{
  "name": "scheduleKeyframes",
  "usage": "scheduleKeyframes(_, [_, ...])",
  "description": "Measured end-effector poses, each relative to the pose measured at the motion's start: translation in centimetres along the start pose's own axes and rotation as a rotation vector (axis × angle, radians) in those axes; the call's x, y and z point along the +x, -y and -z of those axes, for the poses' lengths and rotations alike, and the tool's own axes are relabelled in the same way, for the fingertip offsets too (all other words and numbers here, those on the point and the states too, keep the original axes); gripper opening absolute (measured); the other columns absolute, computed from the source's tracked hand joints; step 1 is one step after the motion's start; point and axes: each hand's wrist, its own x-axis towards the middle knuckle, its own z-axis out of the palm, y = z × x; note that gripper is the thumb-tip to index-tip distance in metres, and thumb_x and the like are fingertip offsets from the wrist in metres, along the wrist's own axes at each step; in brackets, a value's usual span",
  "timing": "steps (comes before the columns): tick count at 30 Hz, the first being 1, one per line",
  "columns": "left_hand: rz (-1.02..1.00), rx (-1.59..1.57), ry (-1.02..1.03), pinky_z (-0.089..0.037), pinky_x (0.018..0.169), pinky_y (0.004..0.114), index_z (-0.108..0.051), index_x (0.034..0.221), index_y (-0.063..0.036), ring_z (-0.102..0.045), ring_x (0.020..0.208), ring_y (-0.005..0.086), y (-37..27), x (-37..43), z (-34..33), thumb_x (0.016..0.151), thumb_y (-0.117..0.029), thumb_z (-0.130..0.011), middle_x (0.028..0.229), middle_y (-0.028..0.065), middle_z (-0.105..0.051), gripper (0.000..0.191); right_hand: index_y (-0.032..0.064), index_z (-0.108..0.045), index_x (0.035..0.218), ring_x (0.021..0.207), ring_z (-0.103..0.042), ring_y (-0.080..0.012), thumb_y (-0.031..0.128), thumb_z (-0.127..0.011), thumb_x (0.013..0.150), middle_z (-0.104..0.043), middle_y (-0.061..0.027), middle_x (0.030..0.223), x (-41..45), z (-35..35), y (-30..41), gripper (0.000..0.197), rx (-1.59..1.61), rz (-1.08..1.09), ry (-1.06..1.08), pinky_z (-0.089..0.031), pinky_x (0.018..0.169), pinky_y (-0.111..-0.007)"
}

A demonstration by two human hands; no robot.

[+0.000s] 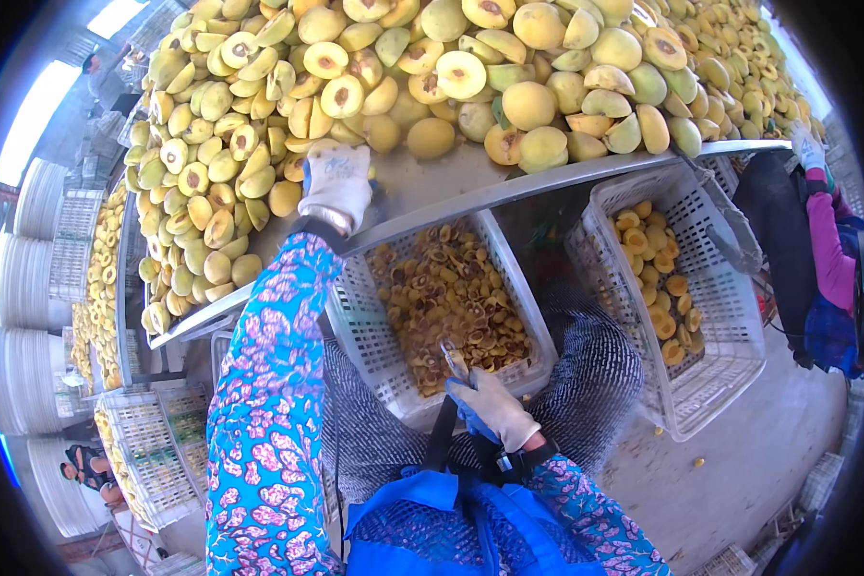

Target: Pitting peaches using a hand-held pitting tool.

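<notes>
My left hand (336, 180), in a white knit glove with blue on it, reaches onto the metal tabletop (432, 169) at the near edge of a heap of halved yellow peaches (342, 97). Its fingers point away from me, so I cannot see whether they hold a fruit. Close to my lap, my right hand (493, 412), gloved the same way, grips a small metal-tipped hand tool (455, 360). The tool points over a white plastic crate (525, 299) between my knees, which holds small brown and yellow peach pieces and pits (453, 288).
A second white crate (727, 331), to the right, holds peach halves (651, 266). Beyond it sits a co-worker in a pink sleeve (831, 252). Left are a crate with yellow fruit (155, 461), stacked white round containers (25, 288) and another fruit-covered table (104, 273). The table's metal rim (475, 194) crosses before me.
</notes>
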Motion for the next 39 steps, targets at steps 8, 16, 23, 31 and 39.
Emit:
scheduleKeyframes(8, [0.376, -2.105, 0.043, -0.056, 0.064, 0.030, -0.057, 0.112, -0.0015, -0.065, 0.078, 0.0209, -0.7, -10.8, 5.0, 0.085, -0.020, -0.065, 0.096, 0.0084, -0.064, 0.033, 0.0032, -0.052, 0.095, 0.050, -0.048, -0.0081, 0.020, -0.056, 0.088, -0.051, 0.0007, 0.065, -2.0, 0.8, 2.2, 0.018, 0.255, 0.132, -0.167, -0.039, 0.045, -0.023])
scheduleKeyframes(16, [0.718, -3.035, -0.052, -0.052, 0.083, 0.045, -0.059, 0.103, -0.0015, -0.058, 0.103, 0.0329, -7.4, -19.0, 0.3, 0.090, -0.031, -0.057, 0.102, 0.0137, -0.063, 0.032, -0.0008, -0.051, 0.094, 0.064, -0.059, -0.0246, 0.027, -0.058, 0.088, -0.059, -0.0149, 0.072, -6.4, -2.9, 7.3, 0.030, -0.229, 0.366, -0.373, -0.046, 0.058, -0.037])
scheduleKeyframes(23, [0.593, -2.813, -0.044, -0.053, 0.074, 0.036, -0.059, 0.103, 0.0002, -0.063, 0.086, 0.0255, -9.2, -21.1, 1.1, 0.093, -0.047, -0.042, 0.097, 0.0155, -0.064, 0.051, -0.0037, -0.048, 0.093, 0.079, -0.060, -0.0423, 0.024, -0.059, 0.085, -0.060, -0.0262, 0.078, -7.1, -6.0, 5.7, 0.031, -0.636, 0.433, -0.402, -0.046, 0.067, -0.046])
scheduleKeyframes(31, [0.619, -2.547, -0.209, -0.052, 0.059, 0.029, -0.059, 0.099, 0.0034, -0.063, 0.070, 0.0221, -10.1, -21.5, 0.8, 0.093, -0.031, -0.051, 0.081, 0.0128, -0.065, 0.036, -0.0066, -0.048, 0.094, 0.082, -0.059, -0.0445, 0.023, -0.056, 0.086, -0.060, -0.0295, 0.082, -6.8, -6.6, 3.8, 0.032, -0.629, 0.410, -0.343, -0.046, 0.068, -0.048])
scheduleKeyframes(39, [0.726, -2.392, -0.037, -0.052, 0.050, 0.029, -0.061, 0.088, 0.0024, -0.062, 0.055, 0.0197, -9.5, -22.0, 0.7, 0.088, -0.024, -0.062, 0.070, 0.0109, -0.064, 0.026, -0.0036, -0.050, 0.098, 0.085, -0.059, -0.0394, 0.026, -0.054, 0.087, -0.061, -0.0255, 0.085, -5.7, -5.9, 3.2, 0.032, -0.540, 0.212, -0.129, -0.046, 0.072, -0.045])
